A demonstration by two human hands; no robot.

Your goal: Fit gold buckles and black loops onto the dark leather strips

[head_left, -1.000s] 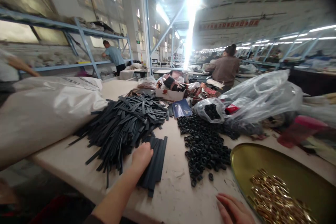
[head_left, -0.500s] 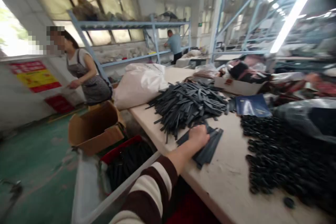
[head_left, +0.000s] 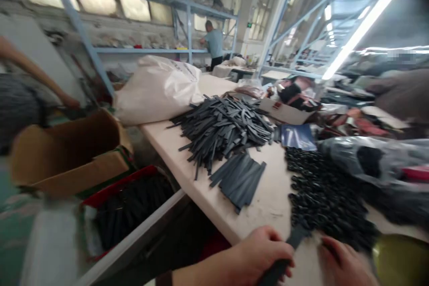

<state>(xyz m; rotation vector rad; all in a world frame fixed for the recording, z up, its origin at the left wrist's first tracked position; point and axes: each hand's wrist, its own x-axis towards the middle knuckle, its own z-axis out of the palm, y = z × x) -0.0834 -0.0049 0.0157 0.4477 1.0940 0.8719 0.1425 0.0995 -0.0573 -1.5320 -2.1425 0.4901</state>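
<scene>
Near the front edge of the table, my left hand [head_left: 264,252] is closed around a dark grey flat strip [head_left: 296,234]. The strip runs through the fingers, one end pointing toward a spread of small black rings [head_left: 321,192]. To its right is my right hand [head_left: 350,259], blurred, its fingers bent beside the rings; whether they grip anything is unclear. Several matching strips lie in a flat row [head_left: 239,178] on the table. Behind them rises a big loose pile of strips [head_left: 224,125].
A white sack [head_left: 157,89] rests on the table's far left. Below stand a cardboard box [head_left: 73,156] and a red-rimmed box [head_left: 124,205] of dark pieces. Clear plastic bags [head_left: 382,156] lie at right. One person [head_left: 214,42] stands by the shelves; another's arm [head_left: 36,69] shows at left.
My left hand has left the flat row of strips and come toward me to the right, now holding one strip. My right hand has entered view. The camera has turned right.
</scene>
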